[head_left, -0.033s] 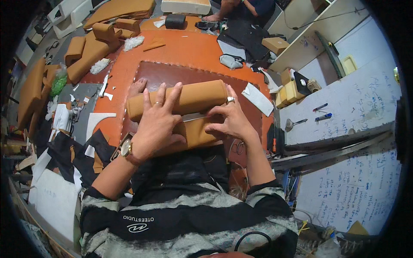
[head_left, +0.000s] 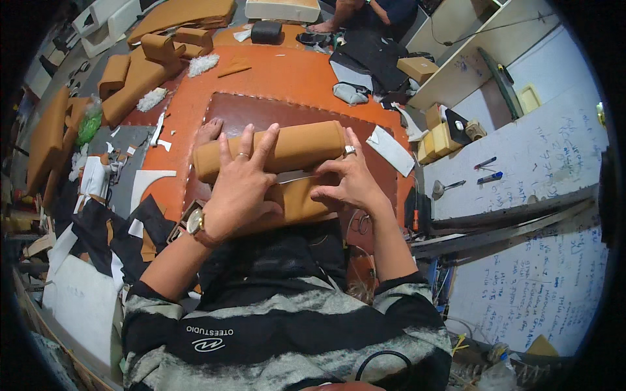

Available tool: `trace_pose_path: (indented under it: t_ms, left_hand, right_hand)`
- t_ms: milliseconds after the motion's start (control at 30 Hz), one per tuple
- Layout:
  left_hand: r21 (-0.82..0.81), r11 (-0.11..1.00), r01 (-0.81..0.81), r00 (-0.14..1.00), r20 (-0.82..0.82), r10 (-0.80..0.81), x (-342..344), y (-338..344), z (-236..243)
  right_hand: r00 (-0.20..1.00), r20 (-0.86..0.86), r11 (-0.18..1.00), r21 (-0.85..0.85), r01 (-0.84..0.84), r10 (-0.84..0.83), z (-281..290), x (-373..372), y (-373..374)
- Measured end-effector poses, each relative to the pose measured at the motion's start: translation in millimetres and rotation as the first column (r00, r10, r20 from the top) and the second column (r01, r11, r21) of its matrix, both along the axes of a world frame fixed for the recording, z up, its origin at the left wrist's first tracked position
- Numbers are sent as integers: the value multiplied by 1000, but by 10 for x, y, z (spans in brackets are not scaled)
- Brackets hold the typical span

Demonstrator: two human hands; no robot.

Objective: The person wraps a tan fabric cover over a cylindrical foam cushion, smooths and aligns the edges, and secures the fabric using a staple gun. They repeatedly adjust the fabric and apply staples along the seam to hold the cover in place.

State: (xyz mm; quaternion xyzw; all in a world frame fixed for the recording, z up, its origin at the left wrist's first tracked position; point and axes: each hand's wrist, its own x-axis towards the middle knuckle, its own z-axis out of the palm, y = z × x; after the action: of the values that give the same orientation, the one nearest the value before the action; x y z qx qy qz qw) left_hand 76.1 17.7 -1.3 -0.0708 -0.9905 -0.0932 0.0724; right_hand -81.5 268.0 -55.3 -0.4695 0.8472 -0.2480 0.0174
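A tan upholstered cushion (head_left: 306, 144) lies across my lap, with a thick rounded roll on its far side and a lower padded part on its near side. Between these two parts runs a groove with a thin pale line in it. My left hand (head_left: 240, 189) grips the cushion's left half, fingers spread over the far roll and thumb on the near part. At the right end, my right hand (head_left: 352, 186) holds it with some fingers around the roll's end, thumb and forefinger bent at the groove. My palms hide part of the near padding.
A brown mat (head_left: 261, 109) lies on the orange floor covering (head_left: 287, 68). More tan cushions (head_left: 134, 88) stand at the far left, near black fabric scraps (head_left: 104, 228). A white board (head_left: 508, 156) with pens is at the right. Another person (head_left: 391, 13) sits at the back.
My left wrist has turned and shifted slightly to the right. The cushion and my right hand stay almost in place.
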Motion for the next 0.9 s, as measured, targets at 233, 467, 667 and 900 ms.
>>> trace_pose_path:
  t_ms: [233,467,667,900]
  left_hand:
    - [18,1000,-16,997,-72,17,28,82,-190]
    - [33,999,-8,970,-242,15,-56,28,-276]
    - [50,999,16,956,-293,-1,-123,-7,-350]
    - [47,998,45,960,-277,-30,-140,6,-264]
  right_hand:
    - [926,375,994,-77,77,-43,-56,88,-6]
    - [959,265,952,-254,172,-103,-234,228,-110]
    - [961,-62,927,-286,243,-271,-271,399,-168]
    - [888,-448,994,76,-76,102,375,226,-141]
